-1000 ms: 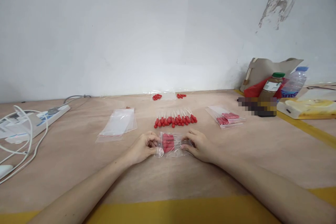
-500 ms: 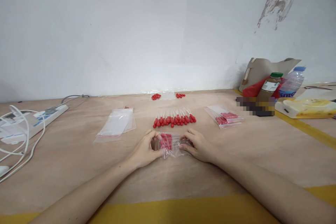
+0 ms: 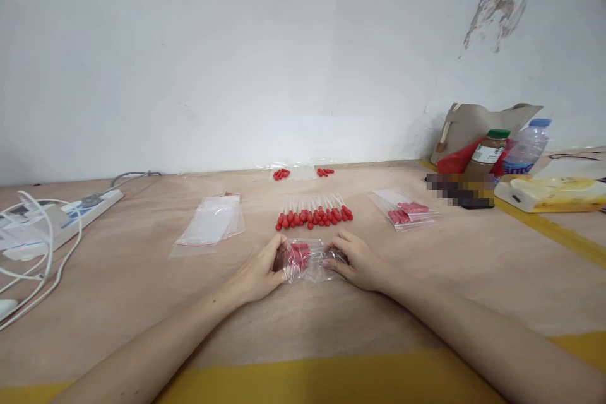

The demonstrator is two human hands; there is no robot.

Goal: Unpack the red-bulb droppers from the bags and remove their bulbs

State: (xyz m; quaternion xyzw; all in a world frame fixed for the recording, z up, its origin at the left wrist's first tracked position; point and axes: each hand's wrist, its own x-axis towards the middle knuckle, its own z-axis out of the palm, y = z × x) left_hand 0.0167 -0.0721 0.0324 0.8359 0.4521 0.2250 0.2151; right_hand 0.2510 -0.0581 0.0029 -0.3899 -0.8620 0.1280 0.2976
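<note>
You hold a clear bag (image 3: 316, 270) on the near side of the row of red-tipped sticks (image 3: 312, 219), close to it and apart from it. Your left hand (image 3: 262, 270) has its thumb and fingers closed in a narrow grip around the bag's left end; its fingertips are partly hidden by the crinkled plastic. Your right hand (image 3: 363, 265) grips the bag's right end between thumb and curled fingers, with little gap between them. Inside the bag, nearer your left hand, lie red pieces (image 3: 299, 254); the shine on the plastic makes them hard to count.

The row's sticks lie side by side on the table (image 3: 426, 284), red ends toward you and pale ends away. Left of the row you have a stack of flat, clear bags (image 3: 208, 221), and right of it overlapping bags (image 3: 411, 216) with red pieces in them. Beyond the row, near the wall, are two small red clusters, a left one (image 3: 281, 174) and a right one (image 3: 325, 172). Well to the left of the row you see a power strip (image 3: 95, 213) and looped white cables (image 3: 72, 259); well to its right, a green-capped bottle (image 3: 481, 156), a blue-capped bottle (image 3: 528, 146) and a yellow-and-white pack (image 3: 563, 194).
</note>
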